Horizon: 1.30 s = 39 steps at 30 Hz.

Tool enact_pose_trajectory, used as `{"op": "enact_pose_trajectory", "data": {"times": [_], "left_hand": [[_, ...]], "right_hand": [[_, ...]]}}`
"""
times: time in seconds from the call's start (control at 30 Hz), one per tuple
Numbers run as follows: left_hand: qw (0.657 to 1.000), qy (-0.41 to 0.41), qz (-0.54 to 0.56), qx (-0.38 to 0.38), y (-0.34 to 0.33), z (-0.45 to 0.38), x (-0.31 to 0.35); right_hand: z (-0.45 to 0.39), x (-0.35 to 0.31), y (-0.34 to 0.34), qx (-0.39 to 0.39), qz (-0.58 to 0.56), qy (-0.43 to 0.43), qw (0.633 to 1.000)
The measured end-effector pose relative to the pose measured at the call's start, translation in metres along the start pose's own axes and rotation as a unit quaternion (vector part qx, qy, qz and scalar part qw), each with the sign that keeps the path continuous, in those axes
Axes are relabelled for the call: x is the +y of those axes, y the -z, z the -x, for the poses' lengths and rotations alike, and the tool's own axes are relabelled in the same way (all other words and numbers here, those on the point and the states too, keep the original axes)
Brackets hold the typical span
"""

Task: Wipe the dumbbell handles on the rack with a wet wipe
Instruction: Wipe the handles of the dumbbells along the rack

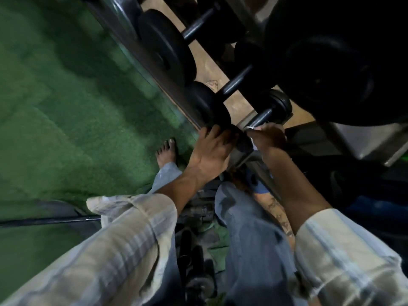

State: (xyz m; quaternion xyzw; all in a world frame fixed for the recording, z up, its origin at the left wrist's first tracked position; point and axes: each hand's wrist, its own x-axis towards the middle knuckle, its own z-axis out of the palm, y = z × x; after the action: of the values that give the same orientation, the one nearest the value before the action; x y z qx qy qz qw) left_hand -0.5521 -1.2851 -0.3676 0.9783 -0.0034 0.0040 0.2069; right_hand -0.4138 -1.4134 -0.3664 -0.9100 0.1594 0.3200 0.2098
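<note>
Three dumbbells are seen on the rack [154, 69]. The nearest dumbbell [262, 118] is steadied at its weight by the spread left hand [212, 151], while a white wipe [250, 129] is gripped around its handle by the right hand [270, 138].

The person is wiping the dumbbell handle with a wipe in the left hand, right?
Not quite. The head view shows the wipe in the right hand, on the dumbbell handle. The left hand rests on the dumbbell's end.
</note>
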Motion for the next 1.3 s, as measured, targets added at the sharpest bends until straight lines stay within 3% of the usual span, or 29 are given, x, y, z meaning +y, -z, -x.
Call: {"op": "enact_pose_trajectory", "data": {"times": [0.1,0.23,0.33,0.47,0.57,0.67,0.87,1.0,1.17,1.3], "left_hand": [[1.000,0.007,0.012,-0.013,0.000,0.002,-0.003],[0.999,-0.002,0.031,-0.025,0.002,0.003,-0.005],[0.999,-0.017,0.031,-0.023,0.002,0.003,-0.013],[0.999,-0.024,0.040,-0.013,-0.001,0.005,-0.016],[0.998,-0.030,0.046,-0.017,-0.002,0.005,-0.018],[0.998,-0.026,0.048,-0.031,-0.001,0.004,-0.018],[0.996,-0.015,0.052,-0.067,-0.002,0.003,-0.017],[0.995,-0.024,0.053,-0.077,0.000,0.002,-0.019],[0.995,-0.049,0.044,-0.075,0.000,0.002,-0.025],[0.994,-0.047,0.039,-0.089,0.002,0.002,-0.024]], "right_hand": [[0.002,0.000,0.003,0.018,-0.032,0.011,0.999],[-0.002,0.008,-0.001,0.036,0.019,0.037,0.999],[-0.005,0.004,-0.008,0.018,0.077,0.013,0.997],[-0.007,0.003,-0.020,0.062,0.054,-0.006,0.997],[-0.014,0.002,-0.017,0.019,0.050,-0.053,0.997],[-0.017,-0.001,-0.009,-0.043,-0.111,-0.087,0.989],[-0.005,-0.014,-0.004,-0.116,-0.271,-0.139,0.945],[-0.008,-0.013,-0.010,-0.192,-0.384,-0.151,0.890],[-0.021,-0.014,-0.020,-0.246,-0.355,-0.182,0.883],[-0.027,-0.005,-0.030,-0.198,-0.299,-0.198,0.912]]}}
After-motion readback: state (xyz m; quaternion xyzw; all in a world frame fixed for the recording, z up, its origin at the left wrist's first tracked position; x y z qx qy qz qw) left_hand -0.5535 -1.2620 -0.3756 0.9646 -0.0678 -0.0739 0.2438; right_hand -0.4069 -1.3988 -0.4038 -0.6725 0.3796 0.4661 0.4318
